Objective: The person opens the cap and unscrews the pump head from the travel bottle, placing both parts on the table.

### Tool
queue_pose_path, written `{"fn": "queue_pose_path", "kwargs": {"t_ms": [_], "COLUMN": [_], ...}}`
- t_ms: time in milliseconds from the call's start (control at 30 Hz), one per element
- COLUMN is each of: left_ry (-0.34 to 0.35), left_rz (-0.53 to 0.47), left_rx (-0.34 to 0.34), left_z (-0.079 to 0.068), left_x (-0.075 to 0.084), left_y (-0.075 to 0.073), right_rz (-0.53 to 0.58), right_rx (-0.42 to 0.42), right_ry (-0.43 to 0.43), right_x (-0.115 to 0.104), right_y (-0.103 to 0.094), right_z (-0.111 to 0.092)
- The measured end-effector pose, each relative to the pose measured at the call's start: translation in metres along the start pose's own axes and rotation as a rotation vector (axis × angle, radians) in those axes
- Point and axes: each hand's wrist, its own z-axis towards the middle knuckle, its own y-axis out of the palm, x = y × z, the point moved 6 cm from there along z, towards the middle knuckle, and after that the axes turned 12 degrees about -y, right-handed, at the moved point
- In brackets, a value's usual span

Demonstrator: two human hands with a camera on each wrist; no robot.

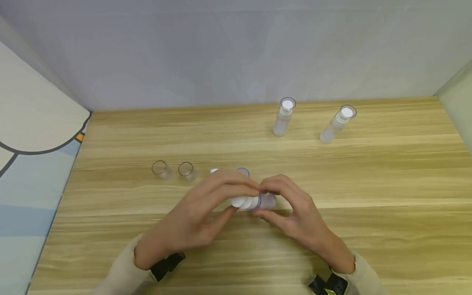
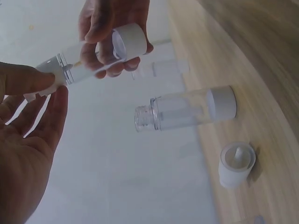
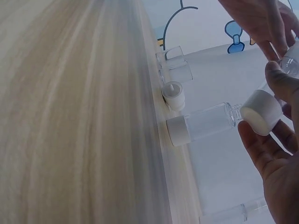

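Observation:
Above the table, my left hand [image 1: 203, 209] pinches a white pump head [image 2: 55, 74] between thumb and fingers. My right hand [image 1: 296, 207] grips a clear bottle [image 1: 269, 200] around its body, near its white base [image 2: 132, 41]. The bottle is tilted, its neck end meeting the pump head; how tightly they are joined I cannot tell. Another clear bottle [image 2: 182, 109], without a pump head, stands upright on its white base behind my hands. Beside it a loose white pump head [image 3: 174, 95] sits on the table, mostly hidden by my left hand in the head view.
Two clear caps [image 1: 160, 169] [image 1: 187, 170] stand to the left on the wooden table [image 1: 121, 205]. Toward the back right are two bottles with white pump heads under clear caps, one nearer the middle [image 1: 283, 119] and one farther right [image 1: 336, 123]. A pale wall [image 1: 221, 53] rises behind.

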Motion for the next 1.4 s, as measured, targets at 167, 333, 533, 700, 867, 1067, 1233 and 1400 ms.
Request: {"fn": "queue_pose_path", "kwargs": {"t_ms": [167,333,533,700,867,1067,1233,1400], "left_ry": [-0.008,-0.031,-0.060,-0.068,-0.012,0.082,0.041,-0.033], "left_rz": [0.042,0.092,0.213,0.286,0.219,0.163,0.215,0.322], "left_rx": [-0.017,-0.023,-0.015,0.000,-0.023,-0.046,-0.024,0.013], "left_z": [-0.0019,-0.0036,-0.0042,-0.0031,-0.0021,-0.0008,-0.0012,-0.0018], "left_x": [-0.0009,-0.0030,-0.0062,-0.0068,-0.0027,0.0026,0.0006,-0.0014], "left_y": [-0.0017,-0.0017,0.0017,0.0036,0.0033,0.0036,0.0037,0.0036], "right_rz": [0.004,-0.007,-0.011,-0.010,-0.011,-0.010,-0.015,-0.025], "right_rx": [-0.008,-0.007,-0.015,-0.028,-0.034,-0.042,-0.041,-0.044], "right_ry": [0.002,0.006,-0.005,0.009,0.037,0.045,0.037,0.028], "right_x": [-0.0001,0.0002,0.0005,0.0009,0.0016,0.0025,0.0026,0.0019], "right_y": [-0.0004,-0.0012,-0.0001,0.0005,0.0003,0.0002,0.0002,0.0007], "right_z": [-0.0001,-0.0010,-0.0013,-0.0016,-0.0022,-0.0021,-0.0019,-0.0021]}}
